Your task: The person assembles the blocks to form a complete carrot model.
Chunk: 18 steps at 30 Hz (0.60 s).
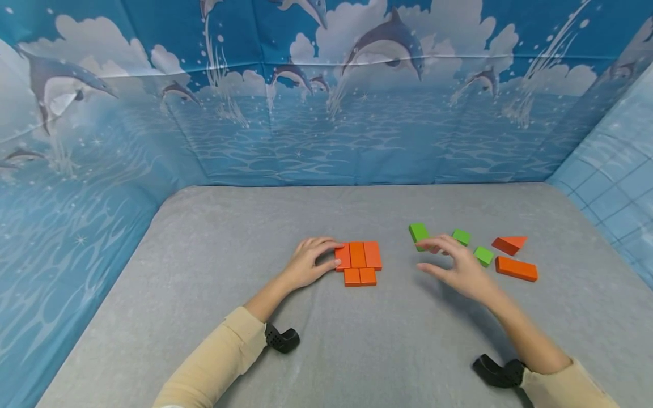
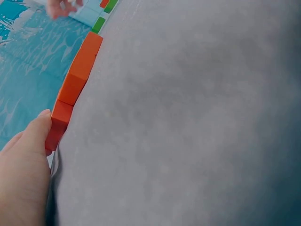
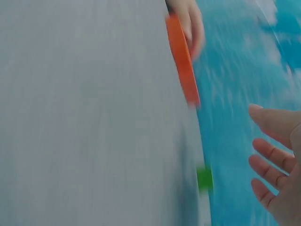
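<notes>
Orange blocks (image 1: 358, 255) lie on the grey counter (image 1: 326, 351), between the left hand (image 1: 308, 263) and the right hand (image 1: 456, 266), close to the left. Thumb and forefinger of the left hand touch the leftmost block (image 1: 344, 259), a little apart from each other and covering its edge; whether they pinch it we cannot tell. The right hand hangs well away from the orange blocks, thumb and fingers spread apart, and its fingertips hide part of the far green block (image 1: 418, 231). A second green block (image 1: 462, 236) shows just past its knuckles. Blur smears what the right wrist view holds, and the left wrist view cuts the right hand off at the top. Both sleeves (image 1: 219, 357) run out of our head view.

We see the orange blocks as smooth and flat-topped: three longer pieces side by side, two smaller ones against their near ends. Farther right are a third green block (image 1: 484, 256), an orange wedge (image 1: 510, 245) and a long orange block (image 1: 517, 268).
</notes>
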{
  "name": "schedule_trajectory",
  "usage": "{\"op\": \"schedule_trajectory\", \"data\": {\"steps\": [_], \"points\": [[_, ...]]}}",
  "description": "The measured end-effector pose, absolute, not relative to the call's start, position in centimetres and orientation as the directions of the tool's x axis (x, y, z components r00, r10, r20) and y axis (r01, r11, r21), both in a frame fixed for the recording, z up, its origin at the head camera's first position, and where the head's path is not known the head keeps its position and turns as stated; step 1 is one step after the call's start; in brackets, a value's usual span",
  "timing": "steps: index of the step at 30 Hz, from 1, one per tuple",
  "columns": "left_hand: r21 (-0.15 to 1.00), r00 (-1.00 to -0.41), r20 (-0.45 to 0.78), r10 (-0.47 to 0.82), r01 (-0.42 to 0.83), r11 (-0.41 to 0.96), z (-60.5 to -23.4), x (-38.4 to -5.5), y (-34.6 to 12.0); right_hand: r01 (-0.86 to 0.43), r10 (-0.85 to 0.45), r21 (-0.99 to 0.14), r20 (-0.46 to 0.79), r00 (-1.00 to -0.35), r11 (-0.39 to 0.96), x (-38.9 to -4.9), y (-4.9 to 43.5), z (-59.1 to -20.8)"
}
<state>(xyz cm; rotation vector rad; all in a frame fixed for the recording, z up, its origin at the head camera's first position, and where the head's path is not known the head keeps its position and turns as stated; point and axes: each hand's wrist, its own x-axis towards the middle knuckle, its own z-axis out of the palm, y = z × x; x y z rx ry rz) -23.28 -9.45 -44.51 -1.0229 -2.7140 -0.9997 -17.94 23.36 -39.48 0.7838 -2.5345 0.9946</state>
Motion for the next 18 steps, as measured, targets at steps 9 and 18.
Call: {"op": "schedule_trajectory", "data": {"steps": [9, 18], "points": [[0.552, -0.773, 0.294, 0.562, 0.617, 0.561, -44.4, -23.3, -9.4, -0.405, -0.198, -0.555, 0.396, -0.897, 0.726, -16.3, 34.1, -40.5], [0.549, -0.773, 0.301, 0.558, 0.619, 0.561, -44.4, -23.2, -9.4, -0.266, -0.148, -0.556, 0.248, -0.957, 0.788, -15.4, 39.8, -41.7]]}}
